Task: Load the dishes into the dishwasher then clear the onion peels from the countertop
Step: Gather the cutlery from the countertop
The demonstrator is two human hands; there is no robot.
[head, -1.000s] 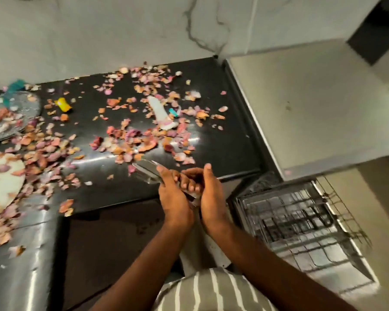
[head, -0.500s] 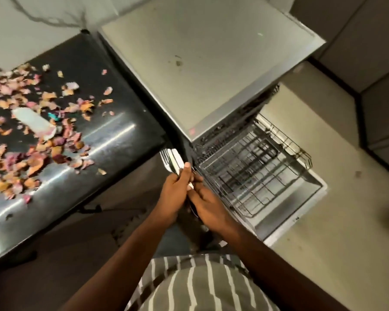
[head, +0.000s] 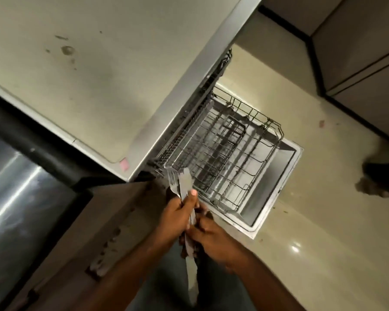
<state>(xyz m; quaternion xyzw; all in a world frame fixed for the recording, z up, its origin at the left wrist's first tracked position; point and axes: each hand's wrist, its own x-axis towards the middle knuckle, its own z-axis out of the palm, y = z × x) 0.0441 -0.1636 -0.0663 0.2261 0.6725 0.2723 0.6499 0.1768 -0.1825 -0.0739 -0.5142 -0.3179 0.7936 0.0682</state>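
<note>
In the head view, the dishwasher [head: 112, 81] fills the upper left of the frame as a broad pale top panel with a few stains, and its door [head: 276, 176] lies folded down flat toward the floor at centre right. One wire rack [head: 222, 153] is pulled out over that door; nothing that can be made out sits in it, only its own rows of tines and a darker wire insert toward its back. Just below and left of the rack's near corner, at lower centre, two hands meet around a small bundle of cutlery [head: 182, 182]. The left hand [head: 177, 218] comes up from the bottom of the frame with its fingers wrapped round the handles and its thumb laid flat along a broad blade, nail up. The right hand [head: 209, 234] sits just right of and below it, fingers curled onto the lower ends of the same handles, so both hands grip the bundle. The bundle's upper ends point at the rack's corner and overlap it in the picture; whether they touch the wire cannot be told. One fork's tines and one wider flat blade can be counted; further pieces are too blurred to number. The dark glossy countertop [head: 16, 194] shows at the left edge, and a pale tiled floor [head: 323, 221] spreads across the right
</note>
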